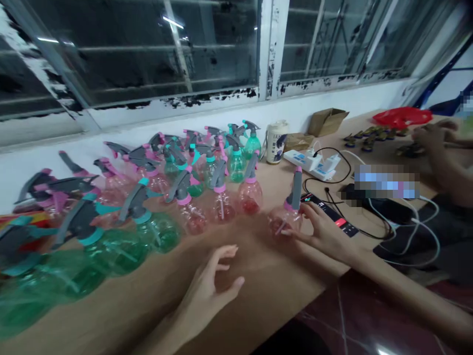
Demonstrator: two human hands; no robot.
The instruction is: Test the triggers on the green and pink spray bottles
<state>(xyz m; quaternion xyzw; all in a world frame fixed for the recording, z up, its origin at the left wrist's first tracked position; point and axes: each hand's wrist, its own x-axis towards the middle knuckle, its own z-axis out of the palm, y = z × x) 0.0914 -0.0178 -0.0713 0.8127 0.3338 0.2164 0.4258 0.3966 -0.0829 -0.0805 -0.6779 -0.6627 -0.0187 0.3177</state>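
My right hand [314, 227] has its thumb and fingers around the lower body of a clear pink spray bottle [277, 221] with a grey and pink trigger head. That bottle stands upright on the table [254, 276]. Over the bare tabletop to the left, my left hand [214, 281] is open, fingers curved and apart, with nothing in it. The nearest bottles to it are a pink spray bottle [192, 217] and a green spray bottle [158, 231]. Another pink spray bottle [250, 197] stands a little left of the held one.
Several green and pink spray bottles crowd the table's left side below the window [148, 49]. A paper cup [276, 142], power strip [310, 163], phone [328, 214] and loose cables lie right. Another person's hands [436, 138] are near small dark-and-gold parts [369, 138] and a red bag [402, 117].
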